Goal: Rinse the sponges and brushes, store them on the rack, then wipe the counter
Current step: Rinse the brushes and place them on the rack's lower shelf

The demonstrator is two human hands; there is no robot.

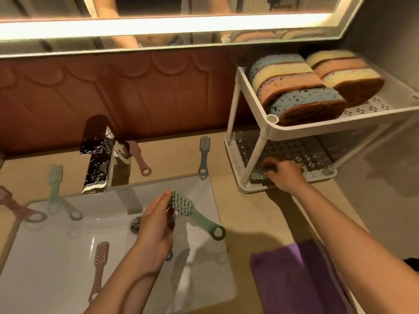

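Note:
My left hand [156, 220] holds a green brush [192, 209] by its head over the white sink [45, 257], handle pointing right. My right hand [283, 175] reaches into the lower shelf of the white rack [256, 98] and grips a brush [257, 176] lying there. Several sponges [301, 91] stand on edge on the rack's top shelf. A pink brush [99, 266] lies inside the sink. On the counter sit a grey-blue brush [203, 155], a brown brush [139, 159], a light green brush [55, 189] and a brown brush [13, 205] at the far left.
A chrome tap [97, 155] stands behind the sink, with no water visible. A purple cloth [294, 277] lies on the counter at the lower right. A lit mirror runs along the wall above.

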